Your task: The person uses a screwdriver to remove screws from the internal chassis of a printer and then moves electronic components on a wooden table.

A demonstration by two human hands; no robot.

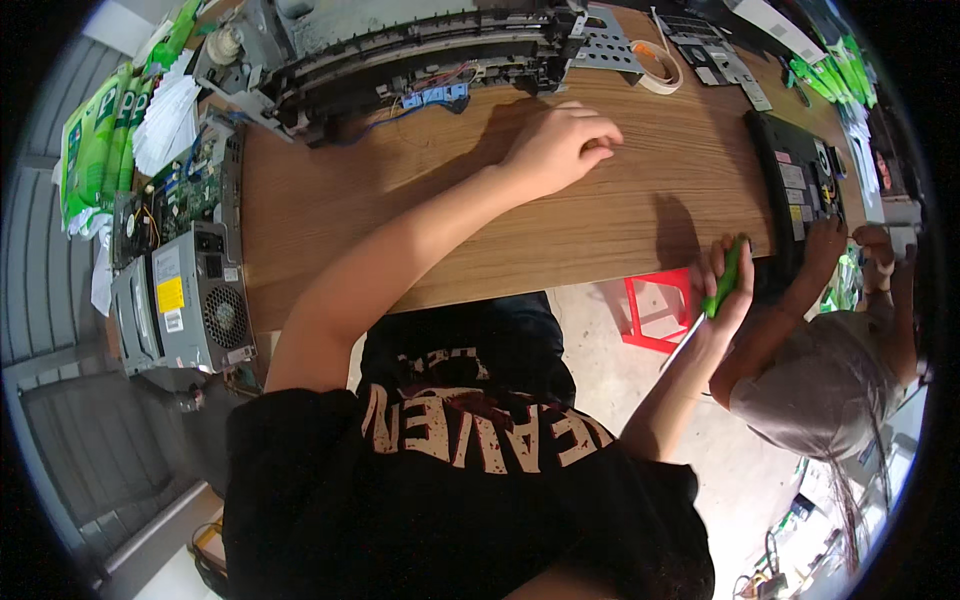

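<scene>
My right hand point(730, 285) is wrapped round the green handle of a screwdriver point(724, 280), just off the front edge of the wooden table point(480, 245). The metal shaft points back toward my forearm. Above the table, my left hand point(562, 150) is closed with curled fingers. Whether anything small sits in them is hidden. Beyond the left hand stands a partly stripped printer-like machine point(420, 65), with a black frame, rollers and loose wires. A blue connector piece point(437, 96) hangs at its front.
An opened computer case point(190, 270) stands at the left edge. Green packets point(100, 140) lie behind it. At the back right are a perforated metal plate point(603, 45) and a coiled strip point(657, 70). A co-worker point(810, 385) handles a black laptop-like device point(790, 180). A red stool point(655, 310) stands below.
</scene>
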